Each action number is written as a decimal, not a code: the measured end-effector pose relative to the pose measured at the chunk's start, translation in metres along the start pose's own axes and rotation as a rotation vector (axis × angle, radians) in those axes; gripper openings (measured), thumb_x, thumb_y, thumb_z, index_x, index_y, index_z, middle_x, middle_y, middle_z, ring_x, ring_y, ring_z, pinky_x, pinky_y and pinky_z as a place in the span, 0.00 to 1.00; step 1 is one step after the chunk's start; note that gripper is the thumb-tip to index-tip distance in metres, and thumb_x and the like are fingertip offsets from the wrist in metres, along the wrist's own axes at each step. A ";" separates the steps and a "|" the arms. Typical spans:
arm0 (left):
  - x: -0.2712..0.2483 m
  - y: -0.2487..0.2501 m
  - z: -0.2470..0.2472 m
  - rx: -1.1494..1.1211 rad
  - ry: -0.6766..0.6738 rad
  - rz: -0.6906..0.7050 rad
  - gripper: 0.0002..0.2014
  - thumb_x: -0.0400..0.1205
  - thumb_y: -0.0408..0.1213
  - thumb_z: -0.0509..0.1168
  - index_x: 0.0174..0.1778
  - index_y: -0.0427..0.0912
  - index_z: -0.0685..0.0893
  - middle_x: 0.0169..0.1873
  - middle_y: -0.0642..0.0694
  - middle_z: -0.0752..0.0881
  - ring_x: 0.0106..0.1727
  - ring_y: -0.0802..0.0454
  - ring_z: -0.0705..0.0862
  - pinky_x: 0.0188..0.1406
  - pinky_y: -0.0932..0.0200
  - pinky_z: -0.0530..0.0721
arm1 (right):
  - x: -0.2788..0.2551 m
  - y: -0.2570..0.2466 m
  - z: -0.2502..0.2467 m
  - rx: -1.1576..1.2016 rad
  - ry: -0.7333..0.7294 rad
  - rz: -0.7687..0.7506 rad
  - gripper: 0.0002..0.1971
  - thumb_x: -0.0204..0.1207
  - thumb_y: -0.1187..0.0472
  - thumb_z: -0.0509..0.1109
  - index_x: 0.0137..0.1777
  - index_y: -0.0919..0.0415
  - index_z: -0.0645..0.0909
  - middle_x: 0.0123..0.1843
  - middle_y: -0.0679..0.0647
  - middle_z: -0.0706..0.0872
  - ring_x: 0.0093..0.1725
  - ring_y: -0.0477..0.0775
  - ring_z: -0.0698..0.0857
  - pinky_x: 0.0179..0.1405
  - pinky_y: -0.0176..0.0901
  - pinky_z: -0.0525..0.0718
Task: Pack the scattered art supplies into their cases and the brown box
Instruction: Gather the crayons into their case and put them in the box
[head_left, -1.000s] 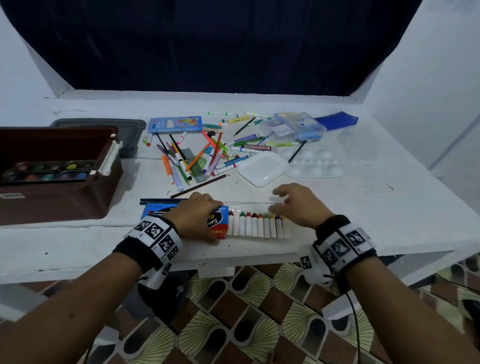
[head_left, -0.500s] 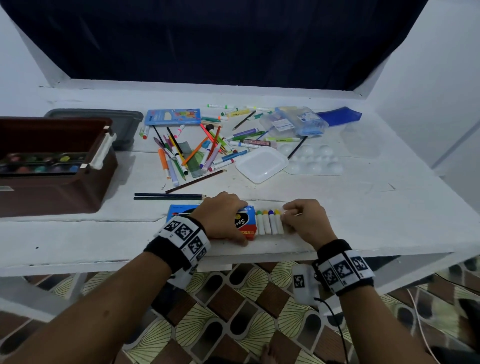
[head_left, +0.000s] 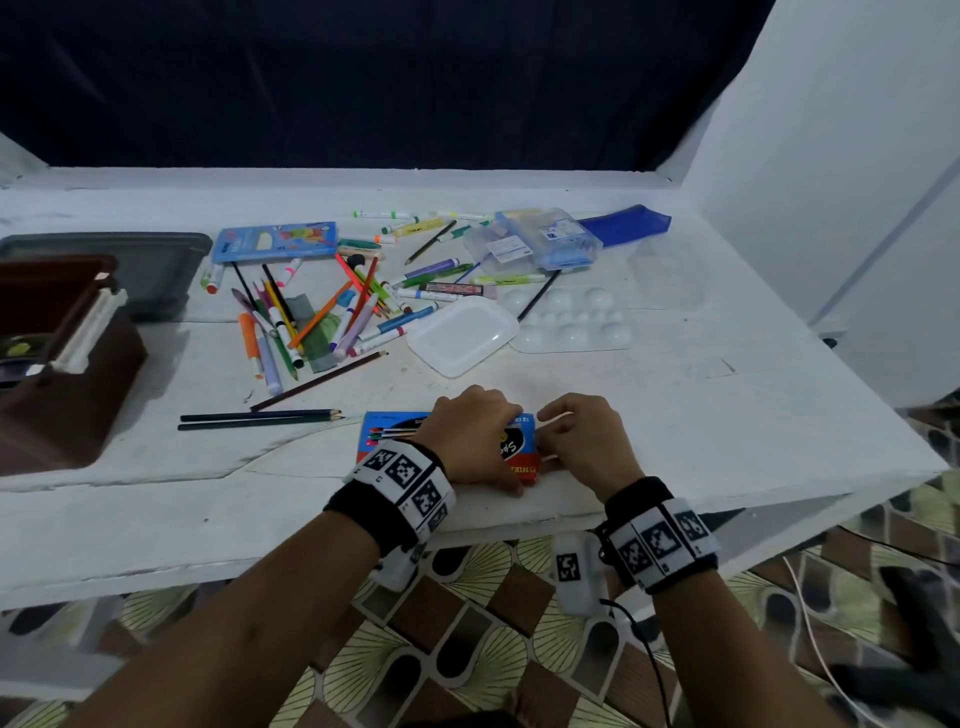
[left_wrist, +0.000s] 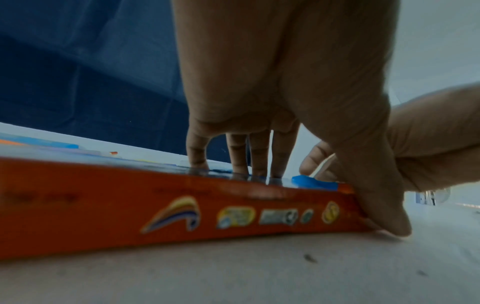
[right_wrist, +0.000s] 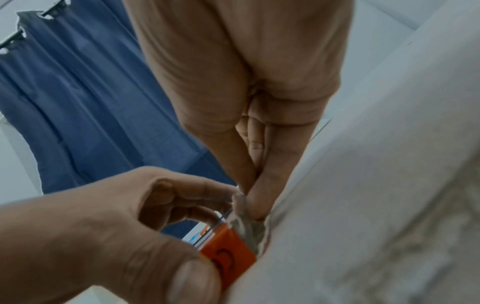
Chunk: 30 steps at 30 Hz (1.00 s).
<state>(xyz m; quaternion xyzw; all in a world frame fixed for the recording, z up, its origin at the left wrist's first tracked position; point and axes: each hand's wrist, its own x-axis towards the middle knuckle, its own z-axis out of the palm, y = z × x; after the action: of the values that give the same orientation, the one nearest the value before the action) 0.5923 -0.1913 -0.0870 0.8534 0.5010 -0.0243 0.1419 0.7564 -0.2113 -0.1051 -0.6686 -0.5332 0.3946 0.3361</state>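
Note:
A red and blue marker box (head_left: 387, 436) lies flat near the table's front edge. My left hand (head_left: 480, 441) grips it, fingers pressed on top (left_wrist: 257, 160) and thumb against the orange side (left_wrist: 130, 205). At the box's open right end (right_wrist: 228, 255), my right hand (head_left: 579, 441) pinches the crinkled clear edge of the marker tray (right_wrist: 242, 207) between thumb and forefinger. No markers of that tray show. The brown box (head_left: 62, 395) stands open at the far left with a paint set (head_left: 15, 348) inside.
Several loose markers and pencils (head_left: 311, 317) lie mid-table, two dark pencils (head_left: 260, 418) nearer. Behind are a blue pencil case (head_left: 275, 241), a clear plastic case (head_left: 540, 239), a blue pouch (head_left: 623, 226), a white lid (head_left: 462, 335), a palette (head_left: 571, 322) and a grey lid (head_left: 150, 265).
The row of markers has slid left into the box and out of sight. My right hand followed it to the box's open end; my left hand kept holding the box.

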 end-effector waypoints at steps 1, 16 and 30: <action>0.003 0.001 0.000 0.001 -0.007 0.004 0.42 0.64 0.65 0.76 0.71 0.48 0.76 0.60 0.49 0.81 0.63 0.49 0.75 0.61 0.43 0.78 | 0.001 0.000 -0.002 -0.014 -0.015 -0.001 0.10 0.70 0.75 0.74 0.49 0.64 0.83 0.38 0.61 0.90 0.35 0.56 0.92 0.37 0.54 0.92; -0.048 -0.096 -0.022 -0.082 0.020 -0.224 0.29 0.80 0.54 0.68 0.76 0.48 0.74 0.66 0.45 0.79 0.66 0.48 0.75 0.63 0.54 0.74 | 0.018 -0.057 0.018 -1.051 -0.637 -0.531 0.40 0.62 0.31 0.77 0.67 0.55 0.73 0.58 0.54 0.77 0.59 0.57 0.77 0.57 0.53 0.78; -0.119 -0.142 -0.071 -0.341 0.355 -0.442 0.21 0.82 0.45 0.69 0.71 0.43 0.81 0.60 0.48 0.87 0.61 0.54 0.85 0.57 0.59 0.82 | 0.058 -0.141 0.040 -0.969 -0.622 -0.883 0.27 0.60 0.39 0.78 0.56 0.50 0.77 0.47 0.48 0.75 0.47 0.49 0.76 0.39 0.41 0.77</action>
<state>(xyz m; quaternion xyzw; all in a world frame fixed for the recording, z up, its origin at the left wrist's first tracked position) 0.4038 -0.2083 -0.0278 0.6789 0.6878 0.1789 0.1844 0.6643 -0.1247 -0.0105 -0.3217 -0.9393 0.1136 -0.0373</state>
